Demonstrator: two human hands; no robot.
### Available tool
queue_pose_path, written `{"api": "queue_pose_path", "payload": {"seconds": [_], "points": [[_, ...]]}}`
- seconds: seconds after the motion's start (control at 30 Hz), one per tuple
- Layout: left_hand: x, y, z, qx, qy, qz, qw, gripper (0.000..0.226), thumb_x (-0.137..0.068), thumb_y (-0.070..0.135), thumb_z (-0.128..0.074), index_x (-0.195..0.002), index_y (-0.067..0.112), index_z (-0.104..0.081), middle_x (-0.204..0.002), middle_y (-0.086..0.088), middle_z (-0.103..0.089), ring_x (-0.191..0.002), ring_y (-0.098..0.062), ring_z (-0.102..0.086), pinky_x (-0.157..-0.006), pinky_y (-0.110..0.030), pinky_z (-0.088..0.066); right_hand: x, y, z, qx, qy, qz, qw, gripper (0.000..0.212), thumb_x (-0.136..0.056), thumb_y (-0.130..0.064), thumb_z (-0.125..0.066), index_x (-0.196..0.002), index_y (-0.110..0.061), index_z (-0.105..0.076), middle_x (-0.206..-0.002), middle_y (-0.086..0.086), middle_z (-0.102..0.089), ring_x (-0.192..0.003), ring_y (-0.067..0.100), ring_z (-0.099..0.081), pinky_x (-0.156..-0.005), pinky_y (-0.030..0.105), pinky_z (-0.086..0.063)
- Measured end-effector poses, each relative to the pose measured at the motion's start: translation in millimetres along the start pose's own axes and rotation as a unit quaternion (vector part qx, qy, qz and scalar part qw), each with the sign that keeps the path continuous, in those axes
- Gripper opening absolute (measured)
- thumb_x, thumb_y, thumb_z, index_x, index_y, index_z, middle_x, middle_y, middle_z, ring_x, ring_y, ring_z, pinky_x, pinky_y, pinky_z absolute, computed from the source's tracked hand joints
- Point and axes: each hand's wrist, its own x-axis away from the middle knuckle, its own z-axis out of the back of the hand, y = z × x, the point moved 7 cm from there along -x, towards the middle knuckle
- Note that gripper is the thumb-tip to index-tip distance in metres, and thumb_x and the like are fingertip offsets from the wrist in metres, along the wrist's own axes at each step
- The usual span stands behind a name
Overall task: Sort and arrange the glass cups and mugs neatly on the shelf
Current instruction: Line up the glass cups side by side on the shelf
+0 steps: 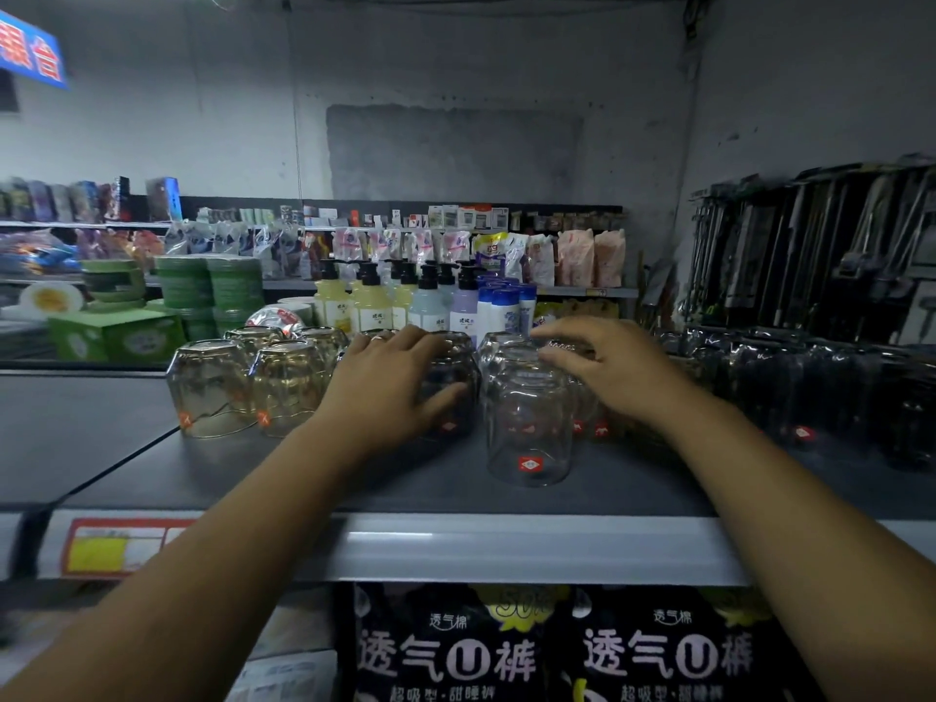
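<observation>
On the shelf (pixel 354 478) before you, a cluster of upturned glasses (pixel 212 387) stood at the left. Your left hand (pixel 385 377) gripped the middle glass (pixel 456 382). Your right hand (pixel 608 367) rested on cups (pixel 582 412) behind a lone glass (pixel 529 423) nearest the edge. Pump bottles (pixel 375 301) stood behind, and wrapped items (pixel 810 387), possibly mugs, sat to the right.
</observation>
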Motion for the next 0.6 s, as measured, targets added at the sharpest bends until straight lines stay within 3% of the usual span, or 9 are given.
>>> {"api": "queue_pose_path", "payload": {"seconds": [0.1,0.2,0.47,0.6], "points": [[2.9,-0.7,-0.1,0.001,0.012,0.004,1.000,0.057,-0.092,0.066,-0.053,-0.135,0.028,-0.056,-0.133,0.003,-0.061,-0.119,-0.027,-0.062,-0.104,-0.045,-0.038,-9.0,0.9,-5.5,0.014,-0.050,-0.013,0.999,0.027,-0.092,-0.030,-0.072,-0.119,-0.032,-0.074,-0.124,-0.005,-0.072,-0.112,0.015,-0.066,-0.101,0.035,-0.051],[4.5,-1.0,-1.0,0.009,0.014,0.004,1.000,0.060,-0.091,0.066,-0.054,-0.138,0.029,-0.053,-0.137,0.005,-0.059,-0.125,-0.024,-0.059,-0.106,-0.045,-0.038,-11.5,1.9,-5.9,0.013,-0.043,-0.014,0.999,0.028,-0.090,-0.019,-0.076,-0.115,-0.031,-0.077,-0.116,-0.003,-0.076,-0.103,0.014,-0.070,-0.096,0.040,-0.056],[4.6,-3.0,-2.6,0.002,0.003,0.013,1.000,0.061,-0.091,0.065,-0.050,-0.141,0.030,-0.052,-0.140,0.006,-0.058,-0.124,-0.024,-0.060,-0.107,-0.044,-0.038,-12.2,1.8,-7.2,0.008,-0.020,-0.011,1.000,0.029,-0.088,-0.016,-0.077,-0.113,-0.032,-0.077,-0.114,-0.002,-0.077,-0.101,0.015,-0.071,-0.093,0.040,-0.058],[6.1,-2.0,-2.7,0.008,-0.001,0.017,1.000,0.065,-0.087,0.067,-0.042,-0.139,0.030,-0.052,-0.139,0.006,-0.059,-0.120,-0.025,-0.062,-0.105,-0.044,-0.039,-8.9,2.1,-9.0,0.008,-0.025,-0.015,1.000,0.033,-0.091,-0.011,-0.073,-0.118,-0.029,-0.075,-0.122,-0.002,-0.073,-0.108,0.016,-0.068,-0.096,0.032,-0.054]]}}
